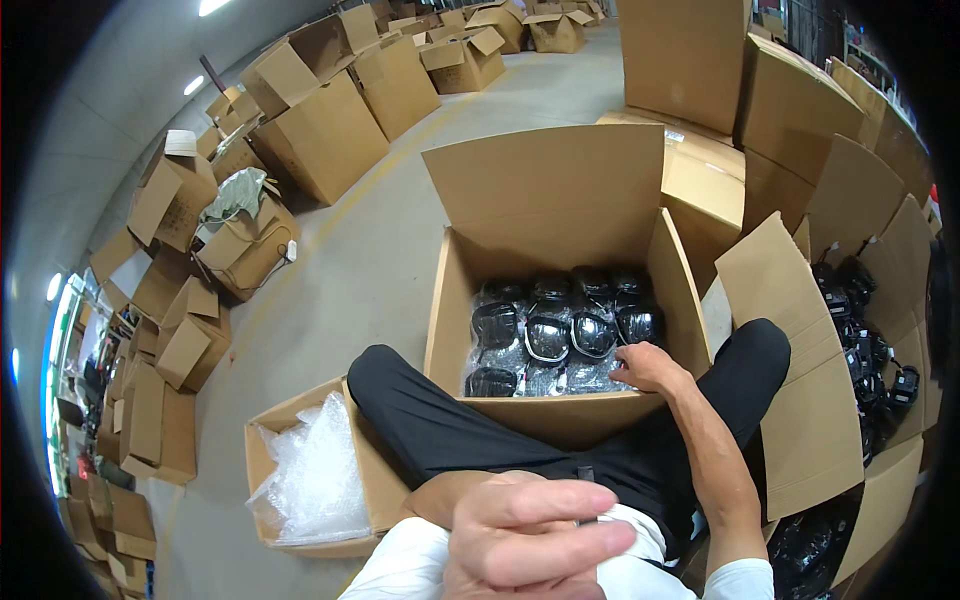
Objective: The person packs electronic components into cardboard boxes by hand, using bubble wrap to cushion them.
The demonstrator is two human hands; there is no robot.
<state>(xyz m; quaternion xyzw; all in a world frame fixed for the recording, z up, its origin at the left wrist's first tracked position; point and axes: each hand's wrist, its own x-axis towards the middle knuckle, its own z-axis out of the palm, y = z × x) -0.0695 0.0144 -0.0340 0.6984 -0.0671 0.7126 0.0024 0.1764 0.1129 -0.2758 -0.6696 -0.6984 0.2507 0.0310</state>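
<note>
An open cardboard box (545, 195) stands in front of my crossed legs. Inside lie rows of shiny black rounded items (548, 338), some with a pale rim, in clear bubble wrap. My right hand (652, 368) reaches over the box's near right edge. Its fingers are curled against a bubble-wrapped item (597, 376) in the nearest row; the thumb side is partly hidden. Close to the camera, my left hand (530, 535) is raised with its fingers bent and a gap between them. Nothing shows in it, and its thumb is hidden.
At my left knee a smaller carton (262, 462) holds crumpled bubble wrap (318, 475). To my right, a cardboard box with raised flaps (800, 370) contains black parts (868, 345). Cartons (320, 140) line the left side, and more are stacked (690, 60) behind the box.
</note>
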